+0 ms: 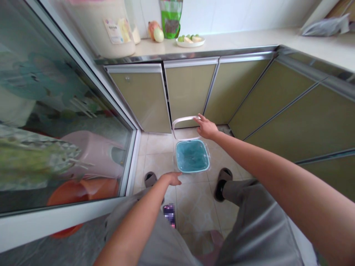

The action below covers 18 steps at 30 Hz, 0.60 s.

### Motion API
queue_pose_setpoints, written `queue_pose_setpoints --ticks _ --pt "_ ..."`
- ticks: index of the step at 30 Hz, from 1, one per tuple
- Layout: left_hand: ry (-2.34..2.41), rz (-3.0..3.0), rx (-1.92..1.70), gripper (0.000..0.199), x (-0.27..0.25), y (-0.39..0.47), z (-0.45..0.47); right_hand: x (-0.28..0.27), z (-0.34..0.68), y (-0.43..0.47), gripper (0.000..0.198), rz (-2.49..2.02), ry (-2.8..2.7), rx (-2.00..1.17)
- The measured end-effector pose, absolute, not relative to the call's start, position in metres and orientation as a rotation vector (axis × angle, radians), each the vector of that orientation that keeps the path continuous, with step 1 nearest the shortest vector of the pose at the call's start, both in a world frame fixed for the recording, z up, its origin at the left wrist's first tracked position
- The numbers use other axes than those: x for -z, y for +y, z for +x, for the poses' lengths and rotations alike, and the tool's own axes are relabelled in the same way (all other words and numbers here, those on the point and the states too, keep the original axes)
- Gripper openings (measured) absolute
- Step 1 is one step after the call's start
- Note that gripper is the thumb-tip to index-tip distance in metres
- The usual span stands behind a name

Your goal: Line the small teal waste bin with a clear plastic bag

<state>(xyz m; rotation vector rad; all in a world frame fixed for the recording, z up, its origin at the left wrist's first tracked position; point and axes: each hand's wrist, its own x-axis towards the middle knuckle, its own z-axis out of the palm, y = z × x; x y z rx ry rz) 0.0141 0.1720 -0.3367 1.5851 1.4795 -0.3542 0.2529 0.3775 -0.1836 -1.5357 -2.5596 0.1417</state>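
A blue trash can (192, 157) stands on the floor between my feet, its opening facing up. Thin clear plastic, which looks like a liner bag, spreads past its rim. Raised behind the opening is a pale pinkish-white ring frame (185, 119), its lower edge meeting the can's far side. My right hand (208, 127) has its fingers closed on the frame's upper right corner. Beside the can's near left corner is my left hand (173, 178), fingers apart and pointing at the rim. Whether it touches the rim or the plastic cannot be made out.
Olive cabinet doors (191, 87) rise behind the can; the left one (141, 99) sits slightly ajar. On the counter (230, 41) are a plate of cut fruit (190, 43), a green bag (171, 22) and a large container (111, 33). A glass door (55, 111) borders the left.
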Motion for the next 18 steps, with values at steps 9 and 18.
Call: queue_pose_setpoints --ticks 9,18 --pt "1.691 1.278 0.160 0.047 0.361 0.177 -0.004 0.209 0.272 0.361 0.075 -1.536 -2.220 -0.247" --pt "1.859 0.872 -0.127 0.056 0.386 0.214 -0.017 0.341 0.334 0.337 0.021 -1.904 -1.295 -0.855"
